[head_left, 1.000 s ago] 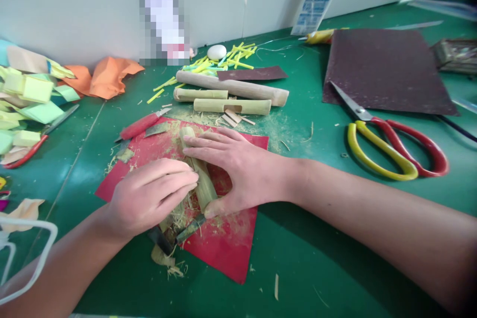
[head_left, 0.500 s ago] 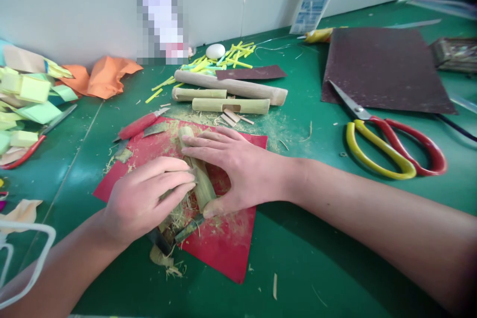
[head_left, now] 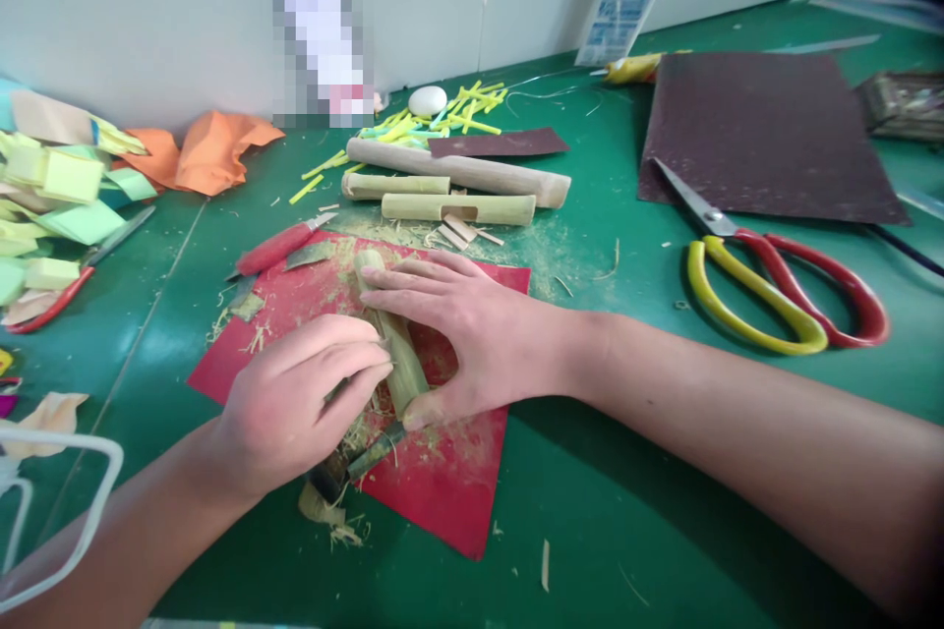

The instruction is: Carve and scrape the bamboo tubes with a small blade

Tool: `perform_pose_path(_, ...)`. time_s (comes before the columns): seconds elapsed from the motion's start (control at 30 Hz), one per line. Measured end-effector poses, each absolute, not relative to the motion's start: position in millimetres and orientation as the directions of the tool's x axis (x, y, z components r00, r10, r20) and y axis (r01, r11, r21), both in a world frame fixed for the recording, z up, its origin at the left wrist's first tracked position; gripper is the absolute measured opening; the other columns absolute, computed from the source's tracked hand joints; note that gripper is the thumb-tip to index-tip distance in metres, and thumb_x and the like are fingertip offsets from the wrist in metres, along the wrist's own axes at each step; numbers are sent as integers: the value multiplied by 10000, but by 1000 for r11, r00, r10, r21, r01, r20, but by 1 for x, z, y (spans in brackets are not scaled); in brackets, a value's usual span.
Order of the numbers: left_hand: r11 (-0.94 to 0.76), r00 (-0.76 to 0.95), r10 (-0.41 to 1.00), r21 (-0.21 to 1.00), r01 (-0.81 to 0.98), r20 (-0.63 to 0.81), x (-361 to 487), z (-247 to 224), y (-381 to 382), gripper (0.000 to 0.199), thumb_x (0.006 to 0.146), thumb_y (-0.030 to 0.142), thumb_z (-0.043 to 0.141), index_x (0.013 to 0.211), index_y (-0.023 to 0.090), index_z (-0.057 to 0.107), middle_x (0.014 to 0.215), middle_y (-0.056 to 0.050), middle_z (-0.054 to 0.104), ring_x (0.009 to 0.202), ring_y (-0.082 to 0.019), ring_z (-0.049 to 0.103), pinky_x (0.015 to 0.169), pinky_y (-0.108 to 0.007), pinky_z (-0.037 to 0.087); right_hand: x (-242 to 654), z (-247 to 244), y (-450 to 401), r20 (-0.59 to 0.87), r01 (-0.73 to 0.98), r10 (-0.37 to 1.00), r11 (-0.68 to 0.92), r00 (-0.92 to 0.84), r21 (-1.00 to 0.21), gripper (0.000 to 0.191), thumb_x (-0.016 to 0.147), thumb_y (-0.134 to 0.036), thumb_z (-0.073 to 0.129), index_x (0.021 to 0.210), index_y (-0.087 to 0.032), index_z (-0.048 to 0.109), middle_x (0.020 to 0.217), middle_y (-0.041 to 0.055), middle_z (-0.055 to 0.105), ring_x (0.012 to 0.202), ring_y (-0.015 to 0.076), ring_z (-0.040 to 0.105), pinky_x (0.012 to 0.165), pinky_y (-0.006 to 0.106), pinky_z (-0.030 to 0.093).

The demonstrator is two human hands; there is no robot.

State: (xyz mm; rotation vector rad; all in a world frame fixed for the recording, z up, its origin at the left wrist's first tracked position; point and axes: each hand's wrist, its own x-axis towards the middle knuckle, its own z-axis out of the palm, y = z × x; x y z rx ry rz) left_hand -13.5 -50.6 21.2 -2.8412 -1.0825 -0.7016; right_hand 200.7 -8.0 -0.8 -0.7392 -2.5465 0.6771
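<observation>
A short green bamboo tube (head_left: pixel 404 369) lies slantwise on a red sheet (head_left: pixel 464 501) strewn with shavings and dust. My right hand (head_left: pixel 472 324) grips the tube, thumb at its near end and fingers across its far part. Against the tube's left side, my left hand (head_left: pixel 310 393) is closed in a pinch. A small thin edge shows at its fingertips, too little to name. Under and below the left hand lie dark pieces (head_left: pixel 376 452) among the shavings. At the sheet's upper left rests a red-handled knife (head_left: pixel 276 249), untouched.
Beyond the sheet lie more bamboo tubes (head_left: pixel 457 208) and a strip of dark sandpaper (head_left: pixel 498 143). Large scissors (head_left: pixel 737 236) lie to the right, partly over a dark sandpaper sheet (head_left: pixel 767 138). Folded paper pieces (head_left: pixel 66 177) fill the left side. A white frame (head_left: pixel 95 521) stands lower left.
My left hand has shifted slightly to the right along the tube's side, its fingertips still pinched. My right hand and the tube have stayed in place.
</observation>
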Motion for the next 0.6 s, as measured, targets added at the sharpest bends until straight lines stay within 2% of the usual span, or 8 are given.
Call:
perform_pose_path(0.2,-757,639,614,116,644,463,-15,19,-49,130,878,112,566,895,190,668,931,-34,707,879,-152,676,877,-257,546,201,-2,-8,256,370,578,743,-775,-558,960,640,-639,721,1446,-240,384,1534,114,338,1419,311,269,1150,521,72)
perform_pose_path(0.37,-764,655,619,141,629,433,-15,19,-51,137,886,124,552,904,192,670,932,-44,708,870,-151,679,854,-247,558,202,-2,-8,252,378,575,750,-778,-543,962,639,-636,721,1439,-214,393,1535,117,334,1414,298,283,1157,500,68)
perform_pose_path(0.6,-745,628,626,116,657,462,-17,16,-44,131,878,129,567,884,201,676,924,-26,713,861,-150,680,854,-254,557,202,-1,-8,252,370,578,741,-776,-561,964,635,-631,729,1444,-233,387,1531,113,345,1413,312,283,1152,516,59)
